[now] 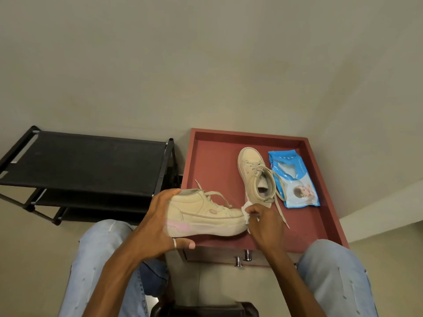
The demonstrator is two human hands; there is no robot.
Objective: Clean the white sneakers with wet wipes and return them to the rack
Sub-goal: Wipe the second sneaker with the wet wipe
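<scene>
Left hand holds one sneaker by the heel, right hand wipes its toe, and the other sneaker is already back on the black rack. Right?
Not quite. The head view shows the other sneaker lying on the red tray beside the wipes pack, not on the rack. The left hand does hold the sneaker; the right hand wipes its toe.

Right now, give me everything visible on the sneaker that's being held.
The held sneaker is a cream high-top that looks like leather, with a thick pale sole, pink patches on its side and loose laces trailing up. It lies sideways above the near edge of the red table, toe pointing right. The left hand grips its heel end, thumb under the sole; the right hand presses a white wipe against the toe.
</scene>
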